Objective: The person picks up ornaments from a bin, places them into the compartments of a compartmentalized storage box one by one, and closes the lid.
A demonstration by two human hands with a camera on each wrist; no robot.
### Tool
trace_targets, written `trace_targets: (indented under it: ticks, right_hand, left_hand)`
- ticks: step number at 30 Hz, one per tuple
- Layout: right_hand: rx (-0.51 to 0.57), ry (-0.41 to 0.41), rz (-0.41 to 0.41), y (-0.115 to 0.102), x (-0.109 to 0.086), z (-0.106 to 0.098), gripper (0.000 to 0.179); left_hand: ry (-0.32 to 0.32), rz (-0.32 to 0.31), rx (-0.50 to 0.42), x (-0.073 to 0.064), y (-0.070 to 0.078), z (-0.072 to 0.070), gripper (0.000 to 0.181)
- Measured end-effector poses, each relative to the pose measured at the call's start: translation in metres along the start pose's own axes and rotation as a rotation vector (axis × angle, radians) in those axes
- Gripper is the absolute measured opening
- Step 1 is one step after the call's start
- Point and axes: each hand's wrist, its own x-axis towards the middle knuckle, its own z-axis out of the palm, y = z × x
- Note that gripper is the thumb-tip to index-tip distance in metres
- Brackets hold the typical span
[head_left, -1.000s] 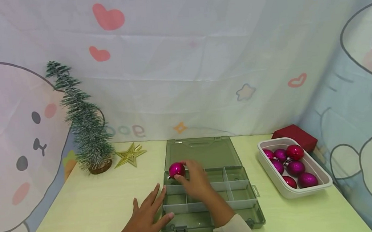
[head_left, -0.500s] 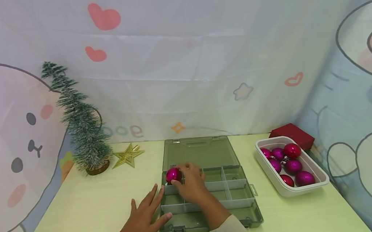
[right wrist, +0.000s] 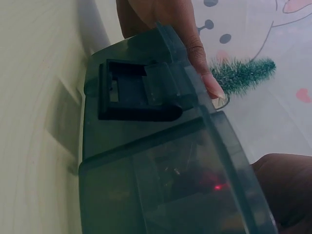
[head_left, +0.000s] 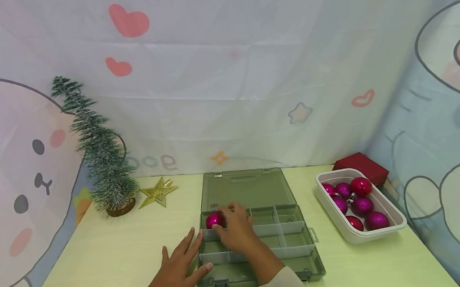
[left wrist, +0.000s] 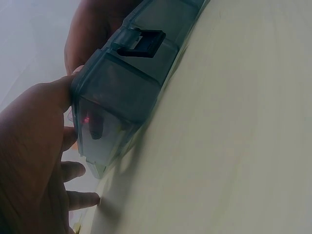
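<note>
A shiny magenta Christmas ball (head_left: 214,219) sits low in the back left compartment of a green see-through divided box (head_left: 234,274). My right hand (head_left: 238,230) reaches over the box from the front, fingers and thumb round the ball's right side. My left hand (head_left: 179,271) lies with fingers spread at the box's left side, its thumb on the rim. In the left wrist view, several fingers of the left hand (left wrist: 36,122) extend along the box's side wall. The right wrist view shows the black latch (right wrist: 134,92) and a reddish blur through the wall.
The box's lid (head_left: 246,192) lies open behind it. At right stands a white tub (head_left: 344,231) with several magenta, purple and red balls, before a dark red box (head_left: 363,166). A small frosted Christmas tree (head_left: 108,171) and a gold star (head_left: 158,192) stand at left.
My right hand has lowered the ball from above the back left compartment into it. The left hand has stayed at the box's side. The head view has shifted slightly.
</note>
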Motion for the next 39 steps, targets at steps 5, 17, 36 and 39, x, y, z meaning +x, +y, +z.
trace_targets:
  ticks: [5,17,36,39]
  right_hand:
    - [0.026,-0.022,0.016,-0.002,-0.001,-0.004,0.057]
    - [0.113,-0.082,-0.028,0.010,-0.008,-0.037,0.055]
    - [0.047,0.070,-0.112,0.058,-0.025,-0.143,0.052]
    - [0.025,0.088,-0.129,0.071,-0.026,-0.159,0.052]
  left_hand:
    - [-0.010,0.003,-0.012,-0.001,0.001,-0.002,0.084]
    - [-0.036,-0.010,-0.011,-0.001,0.003,-0.006,0.085]
    - [-0.038,-0.011,-0.055,-0.001,0.004,-0.007,0.086]
    - [-0.044,-0.012,-0.059,-0.002,0.002,-0.006,0.086]
